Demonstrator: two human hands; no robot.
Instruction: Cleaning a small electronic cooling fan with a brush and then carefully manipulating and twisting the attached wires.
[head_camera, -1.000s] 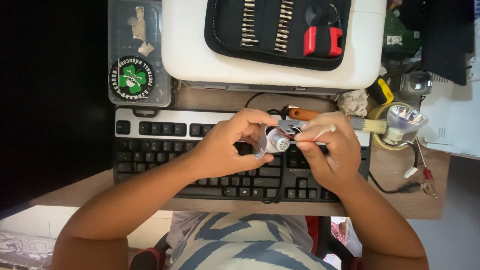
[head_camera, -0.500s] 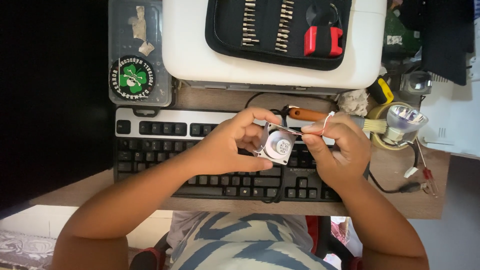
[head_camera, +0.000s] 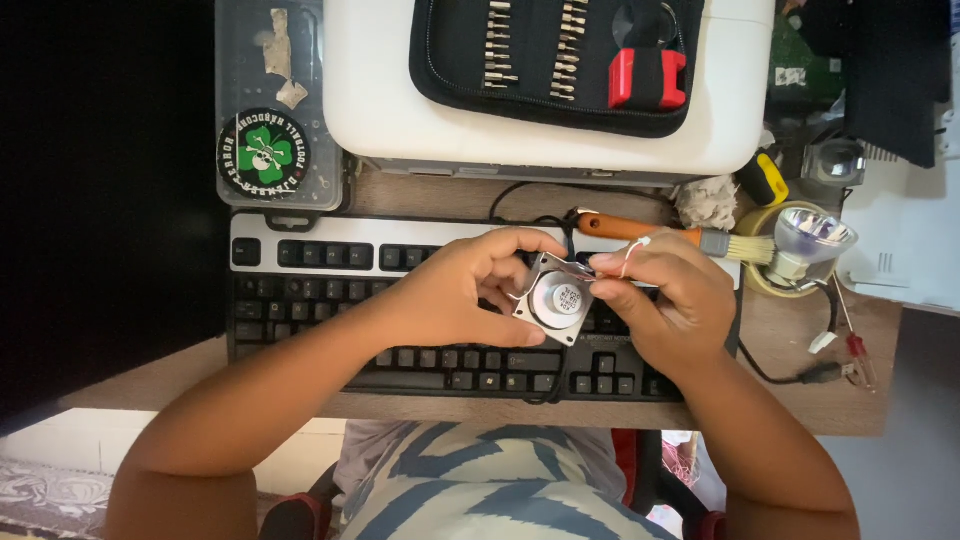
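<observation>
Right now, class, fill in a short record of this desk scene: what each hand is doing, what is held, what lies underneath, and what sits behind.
left hand: grips the small square speaker from its left side
right hand: pinches the speaker's upper right edge and a thin wire
held above: black keyboard
behind: brush with orange handle, bit kit in black case on a white box
right of desk: reflector lamp bulb

Bright, even light — sharp focus — dark left edge

Keyboard (head_camera: 330, 262) middle behind both hands, small speaker's (head_camera: 556, 300) far edge under fingers (head_camera: 520, 245).
</observation>
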